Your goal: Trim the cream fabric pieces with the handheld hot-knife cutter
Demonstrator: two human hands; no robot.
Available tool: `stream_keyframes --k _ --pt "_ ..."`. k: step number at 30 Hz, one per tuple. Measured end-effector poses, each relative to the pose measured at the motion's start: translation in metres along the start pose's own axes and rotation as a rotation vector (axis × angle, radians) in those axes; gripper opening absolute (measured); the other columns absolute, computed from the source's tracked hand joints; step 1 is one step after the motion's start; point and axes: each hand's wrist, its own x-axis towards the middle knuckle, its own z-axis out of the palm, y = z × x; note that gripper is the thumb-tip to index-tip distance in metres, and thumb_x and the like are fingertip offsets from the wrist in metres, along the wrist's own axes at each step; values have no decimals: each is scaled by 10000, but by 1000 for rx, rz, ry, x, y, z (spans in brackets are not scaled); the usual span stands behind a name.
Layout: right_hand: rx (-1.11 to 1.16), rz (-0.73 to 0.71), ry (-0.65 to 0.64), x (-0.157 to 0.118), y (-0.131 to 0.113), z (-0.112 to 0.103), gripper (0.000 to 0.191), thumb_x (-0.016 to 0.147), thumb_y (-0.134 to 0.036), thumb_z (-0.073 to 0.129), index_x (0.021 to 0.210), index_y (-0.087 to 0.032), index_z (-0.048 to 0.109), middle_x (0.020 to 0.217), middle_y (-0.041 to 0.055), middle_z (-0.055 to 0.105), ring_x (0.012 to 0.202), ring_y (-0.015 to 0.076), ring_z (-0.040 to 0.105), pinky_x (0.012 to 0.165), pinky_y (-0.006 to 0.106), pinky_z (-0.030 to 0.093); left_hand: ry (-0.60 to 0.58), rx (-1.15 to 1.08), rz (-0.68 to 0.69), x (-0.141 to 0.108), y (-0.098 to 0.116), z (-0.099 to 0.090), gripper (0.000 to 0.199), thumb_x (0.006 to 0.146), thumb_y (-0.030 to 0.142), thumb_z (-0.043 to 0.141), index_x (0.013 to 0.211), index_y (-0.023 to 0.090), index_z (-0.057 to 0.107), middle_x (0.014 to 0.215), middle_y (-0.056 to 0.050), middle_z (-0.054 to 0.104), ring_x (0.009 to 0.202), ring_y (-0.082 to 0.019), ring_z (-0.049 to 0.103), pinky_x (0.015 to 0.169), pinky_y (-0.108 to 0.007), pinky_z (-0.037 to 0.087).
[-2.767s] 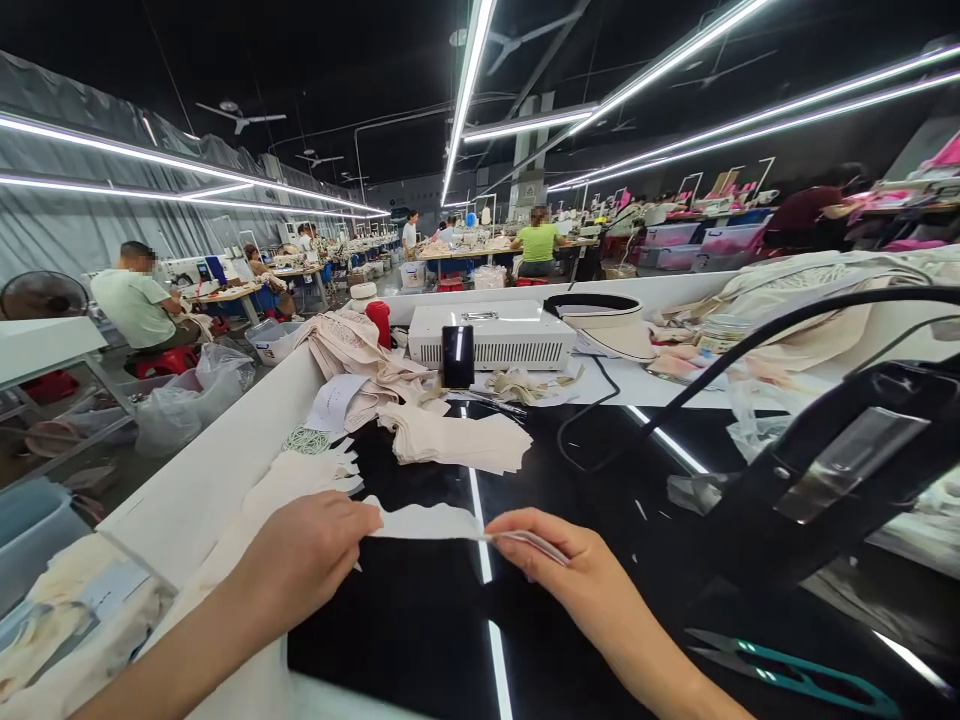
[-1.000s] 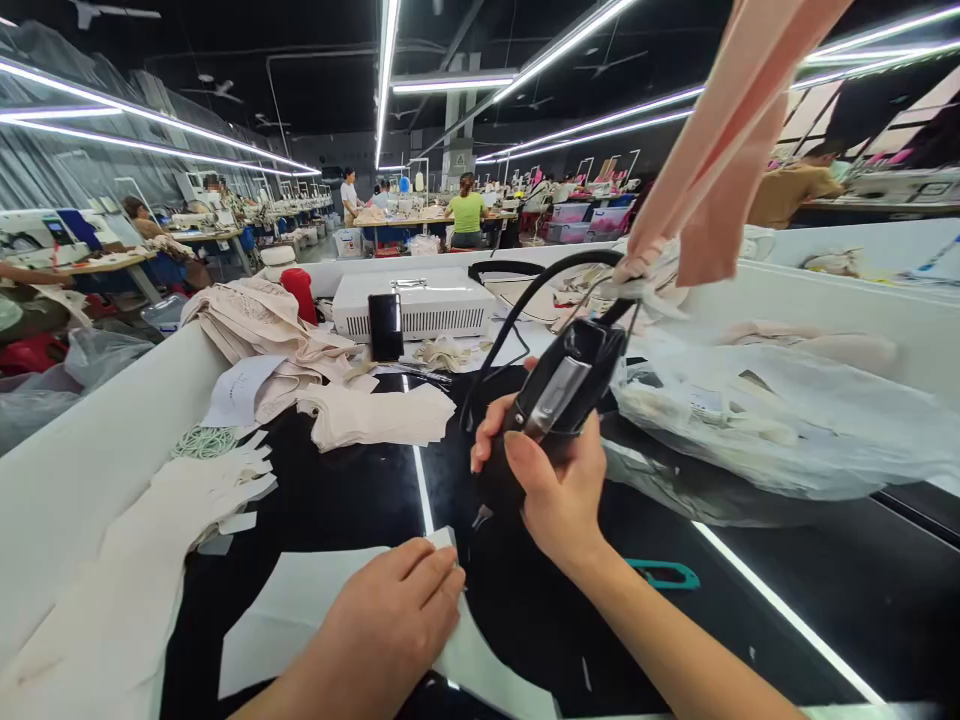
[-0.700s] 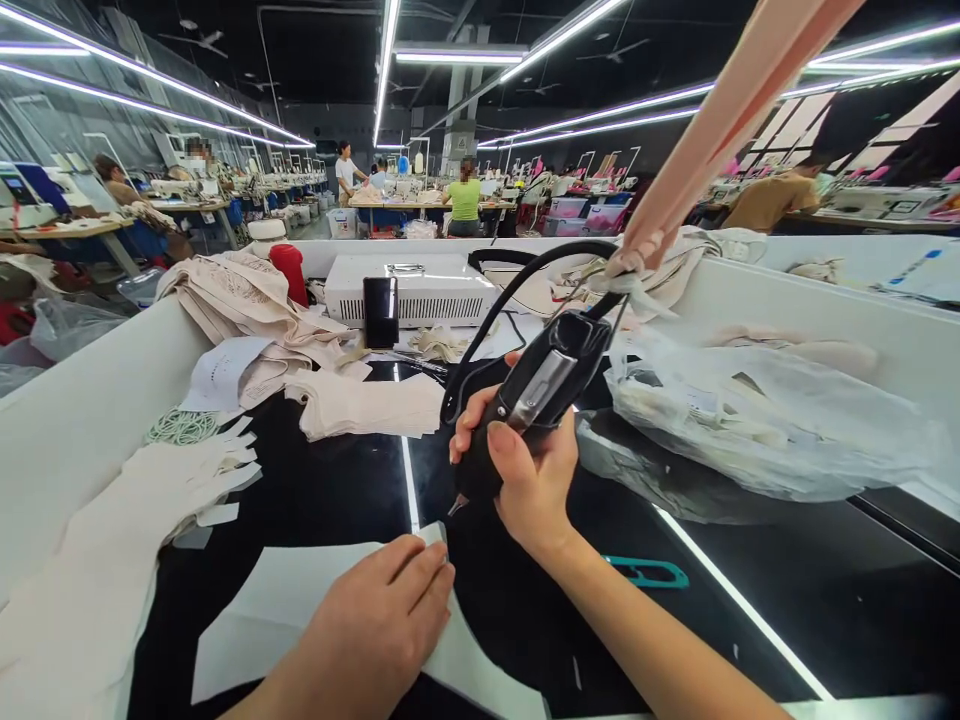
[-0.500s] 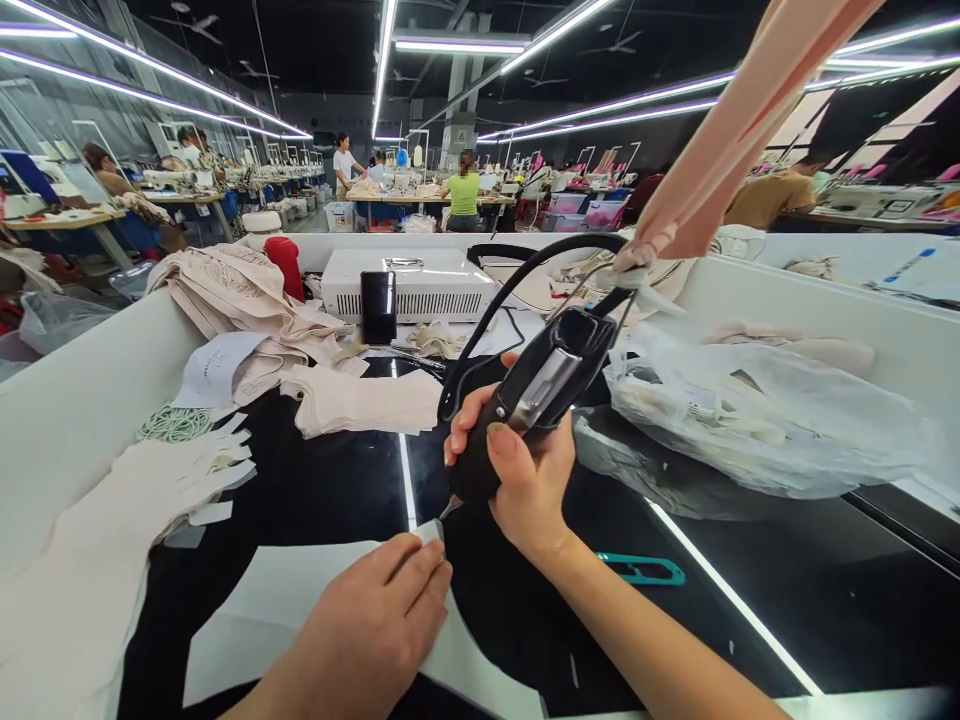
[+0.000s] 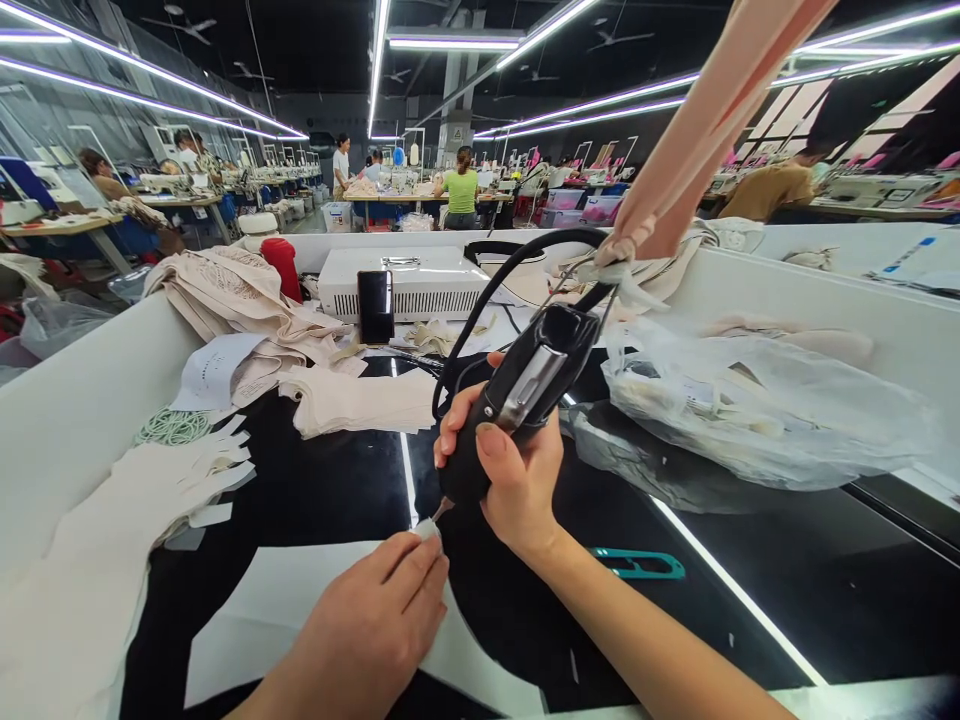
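Observation:
My right hand [image 5: 517, 470] is wrapped round a black handheld tool [image 5: 517, 395] with a metal lever, tilted so that its thin tip points down and left. The tool hangs by a tie from a pink cloth strip [image 5: 697, 140], and a black cable loops from its top. My left hand [image 5: 375, 610] presses with fingers together on a pale curved sheet [image 5: 262, 600] lying on the black tabletop. A small whitish edge [image 5: 426, 530] sticks out beyond my left fingertips, close to the tool's tip. Whether the tip touches it is unclear.
Teal thread snips [image 5: 645, 565] lie right of my right forearm. Pale fabric pieces [image 5: 135, 500] line the left; a fabric stack [image 5: 360, 400], a phone [image 5: 376, 308] and a white vented box [image 5: 405, 280] stand behind. A plastic bag [image 5: 772, 410] sits right. People work farther off.
The tool and my right hand have shifted slightly left and down, and the hanging pink strip has moved left. My left hand stays almost where it was.

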Motion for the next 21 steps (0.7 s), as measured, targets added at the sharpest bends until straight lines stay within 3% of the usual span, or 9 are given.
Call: stream_keyframes --k 8,21 --pt "-60 5 10 0 -2 2 376 898 -464 802 1096 -281 539 800 -64 643 547 106 591 484 240 541 -31 20 3 -7 2 1 344 1108 105 415 1103 49 754 1081 -80 807 1017 -195 754 999 -317 566" --pt "-68 6 5 -1 -2 3 379 895 -451 805 1090 -279 528 781 -60 644 534 112 595 467 240 520 -109 -13 -73 -16 4 -2 336 1115 153 397 1200 65 709 1226 -130 771 1085 -235 755 867 -327 629"
